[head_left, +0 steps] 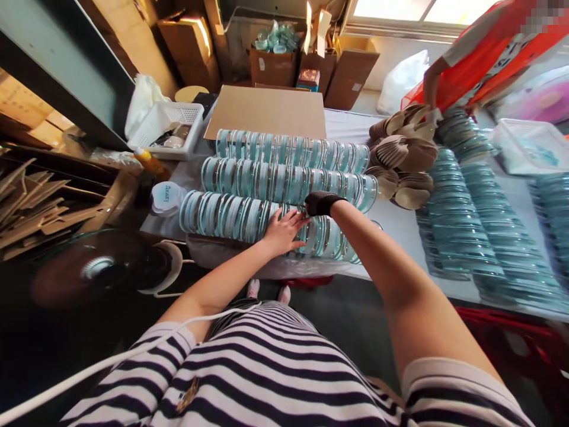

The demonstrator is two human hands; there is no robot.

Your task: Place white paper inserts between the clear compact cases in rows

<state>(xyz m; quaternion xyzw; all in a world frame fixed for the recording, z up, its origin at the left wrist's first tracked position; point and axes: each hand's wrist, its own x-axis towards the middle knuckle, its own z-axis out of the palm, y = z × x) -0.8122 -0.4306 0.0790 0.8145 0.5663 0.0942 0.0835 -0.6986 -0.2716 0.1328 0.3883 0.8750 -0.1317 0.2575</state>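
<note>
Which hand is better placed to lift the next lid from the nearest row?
Probably the left hand: it lies flat on the nearest row, fingers spread on the lids. The right hand, in a dark glove, is bent at the wrist above the gap between two rows.

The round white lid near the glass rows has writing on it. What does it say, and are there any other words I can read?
"Beauty" on the round white lid, left of the front row of clear cases under the left hand.
White labels on the brown boxes at the back: too small to read.
Print on the small colourful box: too blurred to read.
</note>
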